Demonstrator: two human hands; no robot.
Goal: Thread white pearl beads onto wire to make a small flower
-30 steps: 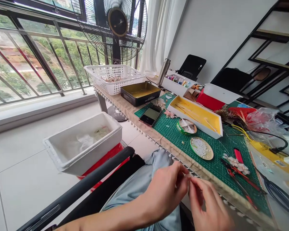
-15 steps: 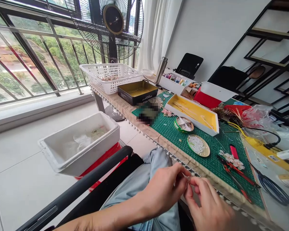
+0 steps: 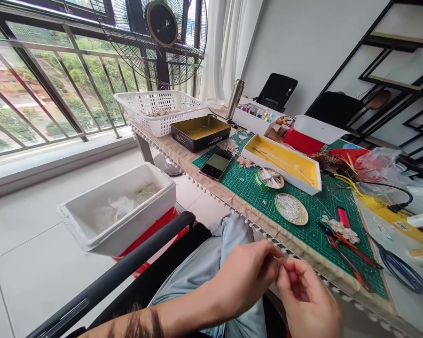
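Pale and blurred, a tiny piece (image 3: 282,260) is pinched between the left hand (image 3: 248,274) and right hand (image 3: 308,295), fingertips meeting, on the near side of the green mat (image 3: 313,237); a bead dish (image 3: 304,217) lies beyond.

Right of centre I see a green mat (image 3: 312,241) gridded in pale lines, a yellow-lined white tray (image 3: 284,158), silvery-white beads (image 3: 288,209); low in the middle, light-blue jeans (image 3: 193,270).
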